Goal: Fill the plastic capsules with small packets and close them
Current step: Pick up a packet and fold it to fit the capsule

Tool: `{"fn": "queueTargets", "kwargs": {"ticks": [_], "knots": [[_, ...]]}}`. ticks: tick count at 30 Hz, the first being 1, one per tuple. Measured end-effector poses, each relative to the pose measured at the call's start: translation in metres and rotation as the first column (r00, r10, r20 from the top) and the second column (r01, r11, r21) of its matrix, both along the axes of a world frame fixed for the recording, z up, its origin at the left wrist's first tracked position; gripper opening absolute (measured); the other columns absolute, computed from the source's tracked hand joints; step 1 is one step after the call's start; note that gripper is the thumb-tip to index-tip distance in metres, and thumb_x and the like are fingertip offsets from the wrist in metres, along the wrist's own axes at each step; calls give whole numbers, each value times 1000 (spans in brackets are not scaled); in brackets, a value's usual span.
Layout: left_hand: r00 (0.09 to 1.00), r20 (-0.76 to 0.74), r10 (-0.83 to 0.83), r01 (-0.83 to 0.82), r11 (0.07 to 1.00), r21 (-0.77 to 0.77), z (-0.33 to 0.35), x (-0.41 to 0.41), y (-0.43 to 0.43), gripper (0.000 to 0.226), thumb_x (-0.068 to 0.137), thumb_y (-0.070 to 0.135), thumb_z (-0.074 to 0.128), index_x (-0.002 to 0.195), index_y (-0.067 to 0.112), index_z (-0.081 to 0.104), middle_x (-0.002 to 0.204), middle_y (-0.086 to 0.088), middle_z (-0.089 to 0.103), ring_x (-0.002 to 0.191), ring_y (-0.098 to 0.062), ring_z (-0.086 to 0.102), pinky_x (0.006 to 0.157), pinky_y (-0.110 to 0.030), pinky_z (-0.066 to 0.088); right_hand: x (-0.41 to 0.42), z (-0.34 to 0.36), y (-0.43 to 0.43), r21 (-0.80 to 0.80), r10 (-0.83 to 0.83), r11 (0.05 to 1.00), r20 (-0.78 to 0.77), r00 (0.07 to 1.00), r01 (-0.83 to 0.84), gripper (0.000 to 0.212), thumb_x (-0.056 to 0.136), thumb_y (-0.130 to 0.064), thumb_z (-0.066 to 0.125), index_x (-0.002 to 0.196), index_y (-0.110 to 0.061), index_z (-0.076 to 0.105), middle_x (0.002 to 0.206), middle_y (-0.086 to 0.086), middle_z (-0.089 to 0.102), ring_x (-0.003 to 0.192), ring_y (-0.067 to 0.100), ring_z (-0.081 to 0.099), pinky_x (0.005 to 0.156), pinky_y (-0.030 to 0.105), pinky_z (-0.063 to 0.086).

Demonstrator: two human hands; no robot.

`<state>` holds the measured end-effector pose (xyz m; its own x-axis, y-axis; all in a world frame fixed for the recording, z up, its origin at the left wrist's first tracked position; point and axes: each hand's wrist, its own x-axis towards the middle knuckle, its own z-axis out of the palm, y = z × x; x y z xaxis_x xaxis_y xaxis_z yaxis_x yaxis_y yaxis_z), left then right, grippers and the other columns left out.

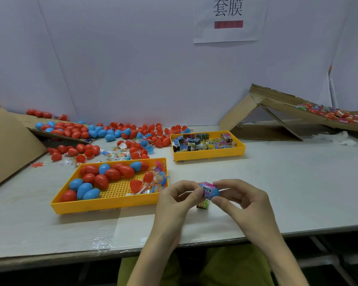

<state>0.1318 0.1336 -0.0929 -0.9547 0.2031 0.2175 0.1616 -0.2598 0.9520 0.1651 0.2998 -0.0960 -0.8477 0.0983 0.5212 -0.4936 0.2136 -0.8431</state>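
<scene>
Above the table's front edge I hold a blue capsule (215, 191) with a pink printed packet (207, 188) at its left side. My left hand (177, 200) pinches the packet's end. My right hand (237, 198) grips the blue capsule with thumb and fingers. A small green packet (203, 203) lies on the table just below the capsule. The near yellow tray (105, 204) holds red and blue capsules, red halves and small clear bags. The far yellow tray (209, 154) holds several printed packets.
Red and blue capsules and loose halves (120, 134) lie scattered at the back left, some on a cardboard ramp (8, 145). A cardboard chute (277, 112) at the right carries wrapped capsules. White crumpled film (339, 138) lies beside it. A paper sign hangs on the wall.
</scene>
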Motion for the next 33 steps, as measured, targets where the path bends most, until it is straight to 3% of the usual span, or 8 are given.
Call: {"fn": "queueTargets", "kwargs": {"ticks": [5,8,11,14,21,26,33], "knots": [[1000,14,-18,18,1000,24,1,0,-1,12,70,28,80,79,20,77,92,-8,76,91,-22,73,77,-27,58,0,0,0,-41,-1,999,-31,1000,0,36,70,-27,80,103,-40,73,96,-7,77,87,16,74,79,20,56],[995,50,-81,77,993,84,4,1,-2,22,73,17,85,93,21,78,106,-8,76,103,-24,72,81,-27,58,1,1,1,-35,10,999,-57,998,-12,40,71,-24,80,106,-41,72,101,-8,76,91,17,73,77,21,57],[986,73,-148,138,983,119,8,2,-4,34,72,31,81,104,21,78,113,-11,74,109,-27,70,84,-29,59,2,2,3,-17,11,1000,-64,998,-12,41,73,-22,79,109,-40,72,104,-8,75,96,17,71,76,21,57],[987,59,-149,146,988,46,10,4,-3,31,80,33,76,109,23,77,111,-11,75,109,-28,70,83,-32,59,2,2,4,2,9,1000,-72,997,-9,37,74,-22,77,109,-36,73,107,-8,72,99,18,69,76,22,57],[996,43,-72,70,996,56,7,3,-2,31,71,36,86,96,21,80,100,-11,76,99,-27,72,75,-28,59,2,2,3,-20,46,999,-44,998,-47,33,75,-19,77,105,-31,78,102,-4,73,95,21,71,79,25,58],[996,55,-71,67,996,66,5,1,-2,27,68,34,81,91,20,81,97,-11,76,95,-27,73,73,-29,60,3,2,4,-35,50,998,-33,998,-51,31,71,-16,78,100,-26,78,95,-3,74,92,18,71,78,24,59],[988,64,-142,140,990,34,8,3,-3,34,75,39,84,105,23,79,102,-13,74,98,-27,72,75,-28,59,5,4,3,-78,65,995,-12,998,-66,30,69,-16,79,98,-23,79,93,1,76,88,16,73,76,20,57]]}}
